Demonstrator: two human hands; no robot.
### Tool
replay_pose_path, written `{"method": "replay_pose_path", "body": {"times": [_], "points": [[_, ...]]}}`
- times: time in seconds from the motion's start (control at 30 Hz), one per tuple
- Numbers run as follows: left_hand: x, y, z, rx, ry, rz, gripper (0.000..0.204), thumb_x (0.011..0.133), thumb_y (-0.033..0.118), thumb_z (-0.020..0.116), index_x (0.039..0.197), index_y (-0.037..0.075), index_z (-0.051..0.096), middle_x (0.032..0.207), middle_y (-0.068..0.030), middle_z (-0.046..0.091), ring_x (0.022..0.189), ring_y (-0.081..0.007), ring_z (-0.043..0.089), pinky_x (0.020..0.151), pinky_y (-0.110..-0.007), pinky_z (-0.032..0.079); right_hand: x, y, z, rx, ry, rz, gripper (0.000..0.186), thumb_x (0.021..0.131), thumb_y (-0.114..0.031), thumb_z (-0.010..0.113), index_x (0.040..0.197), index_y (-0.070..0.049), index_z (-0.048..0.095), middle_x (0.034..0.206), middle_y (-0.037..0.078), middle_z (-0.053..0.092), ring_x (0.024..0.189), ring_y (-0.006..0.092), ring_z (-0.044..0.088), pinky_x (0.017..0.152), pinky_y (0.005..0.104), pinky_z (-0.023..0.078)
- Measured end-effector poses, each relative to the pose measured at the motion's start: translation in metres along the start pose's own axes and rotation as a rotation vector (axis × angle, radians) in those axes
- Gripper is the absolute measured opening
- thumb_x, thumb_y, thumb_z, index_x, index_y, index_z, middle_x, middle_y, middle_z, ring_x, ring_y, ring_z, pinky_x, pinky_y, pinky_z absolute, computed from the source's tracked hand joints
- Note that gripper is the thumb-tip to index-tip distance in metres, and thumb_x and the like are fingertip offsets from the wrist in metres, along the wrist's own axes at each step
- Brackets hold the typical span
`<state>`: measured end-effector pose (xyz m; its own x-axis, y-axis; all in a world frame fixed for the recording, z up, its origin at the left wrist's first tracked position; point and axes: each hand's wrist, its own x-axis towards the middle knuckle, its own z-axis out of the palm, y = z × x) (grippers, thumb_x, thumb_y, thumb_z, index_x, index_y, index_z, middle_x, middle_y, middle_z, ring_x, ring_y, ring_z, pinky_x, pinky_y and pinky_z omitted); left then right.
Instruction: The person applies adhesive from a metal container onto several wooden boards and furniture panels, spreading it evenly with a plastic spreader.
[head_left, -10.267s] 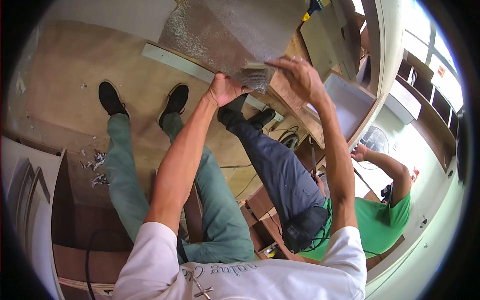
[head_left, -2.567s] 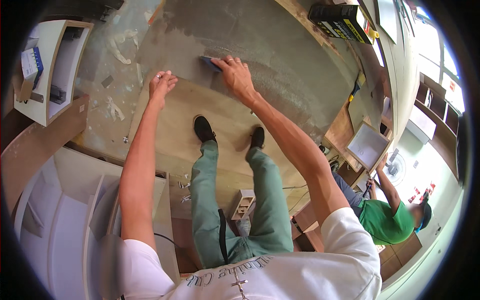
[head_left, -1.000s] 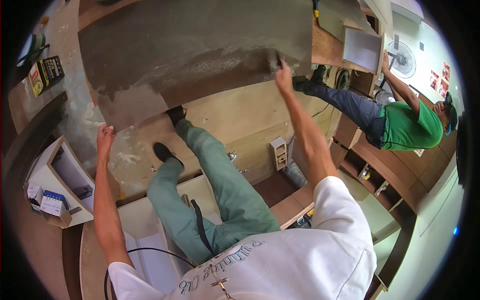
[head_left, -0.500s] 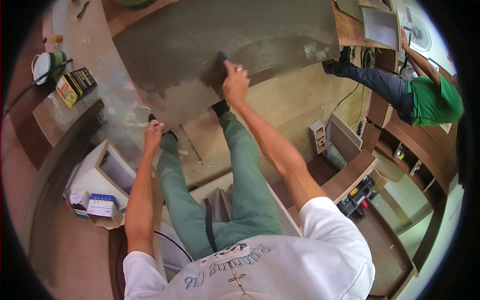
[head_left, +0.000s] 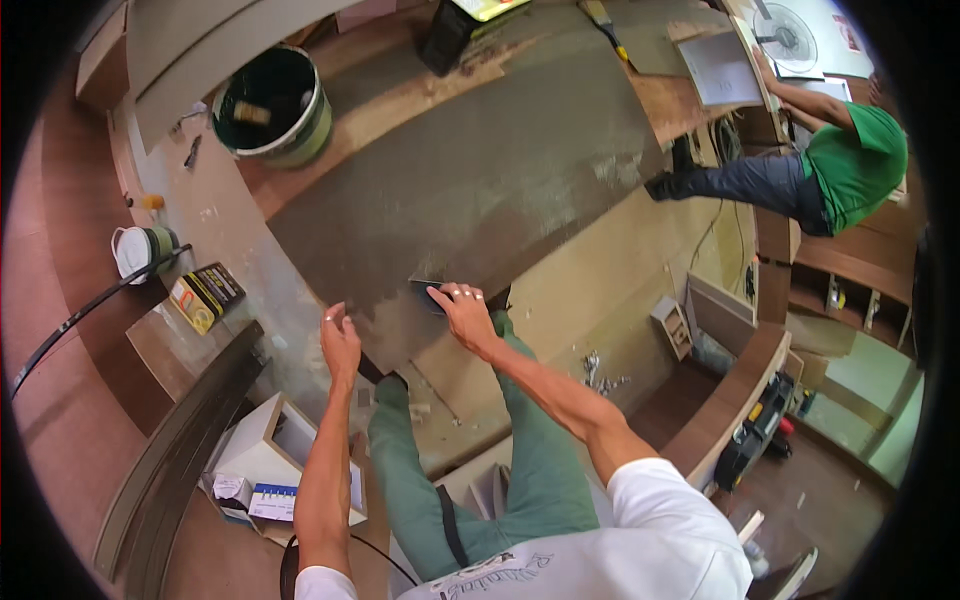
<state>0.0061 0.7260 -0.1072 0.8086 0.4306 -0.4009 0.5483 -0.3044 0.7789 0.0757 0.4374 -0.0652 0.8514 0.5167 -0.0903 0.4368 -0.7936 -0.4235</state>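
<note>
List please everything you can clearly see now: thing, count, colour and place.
Sheet: 1, grey-brown, centre
Scraper: 1, dark, in right hand
Bucket: 1, green, upper left
Brushes: 2, one tan in bucket, one yellow-handled at top
Containers: 2, black and yellow, top and left
Lidded tub: 1, white and green, left
Fan: 1, whitish, upper right
Tray: 1, white, upper right
Toolbox: 1, black, lower right
Co-worker: 1, green shirt, right
Trousers: 1 pair, green, lower centre
Left hand: 1, bare, at sheet's edge
Right hand: 1, bare, on scraper
</note>
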Motion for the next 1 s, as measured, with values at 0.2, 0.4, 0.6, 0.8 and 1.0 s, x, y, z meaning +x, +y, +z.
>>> {"method": "replay_pose_path", "body": {"times": [0.2, 0.4, 0.6, 0.8, 1.0], "points": [[0.108, 0.187, 0.084, -0.012, -0.081, 0.297, 0.033, 0.101, 0.01, 0.063, 0.133, -0.001, 0.063, 0.131, -0.018, 0.068, 0.117, -0.03, 0.069, 0.104, -0.041, 0.054, 0.018, 0.07, -0.057, 0.23, -0.116, 0.017, 0.047, 0.094, -0.004, 0.055, 0.138, -0.015, 0.066, 0.123, 0.012, 0.064, 0.109, 0.0337, 0.062, 0.091, 0.0464, 0.05], [0.239, 0.336, 0.188, 0.106, -0.12, 0.43, 0.094, 0.091, 0.034, 0.084, 0.159, -0.005, 0.032, 0.153, -0.0296, 0.05, 0.135, -0.0368, 0.06, 0.11, -0.045, 0.05, 0.031, 0.318, -0.129, 0.251, 0.365, 0.279, 0.046, 0.092, 0.0, 0.052, 0.129, -0.018, 0.074, 0.107, 0.015, 0.072, 0.101, 0.038, 0.067, 0.084, 0.0495, 0.055], [0.352, 0.416, 0.232, -0.007, -0.073, 0.542, 0.092, 0.077, 0.037, 0.098, 0.141, -0.013, 0.054, 0.136, -0.0206, 0.066, 0.121, -0.0242, 0.064, 0.111, -0.035, 0.046, 0.014, 0.628, -0.249, -0.081, 0.532, 0.369, 0.045, 0.095, -0.007, 0.055, 0.134, -0.016, 0.073, 0.098, 0.022, 0.073, 0.088, 0.0403, 0.072, 0.077, 0.049, 0.058], [0.387, 0.413, 0.234, 0.17, -0.142, 0.627, 0.062, 0.082, 0.032, 0.094, 0.13, 0.0, 0.071, 0.122, -0.0095, 0.074, 0.108, -0.018, 0.068, 0.103, -0.034, 0.052, 0.009, 0.678, -0.26, -0.114, 0.433, 0.434, 0.043, 0.098, -0.013, 0.056, 0.139, -0.019, 0.069, 0.104, 0.023, 0.072, 0.102, 0.0418, 0.07, 0.086, 0.0505, 0.056], [0.377, 0.42, 0.221, 0.218, -0.096, 0.811, 0.056, 0.084, 0.026, 0.092, 0.129, -0.001, 0.071, 0.121, -0.0096, 0.075, 0.106, -0.0189, 0.069, 0.1, -0.034, 0.053, -0.002, 0.415, -0.129, 0.093, 0.397, 0.497, 0.042, 0.098, -0.006, 0.055, 0.135, -0.022, 0.068, 0.118, 0.014, 0.069, 0.103, 0.0372, 0.066, 0.088, 0.05, 0.054]]}}
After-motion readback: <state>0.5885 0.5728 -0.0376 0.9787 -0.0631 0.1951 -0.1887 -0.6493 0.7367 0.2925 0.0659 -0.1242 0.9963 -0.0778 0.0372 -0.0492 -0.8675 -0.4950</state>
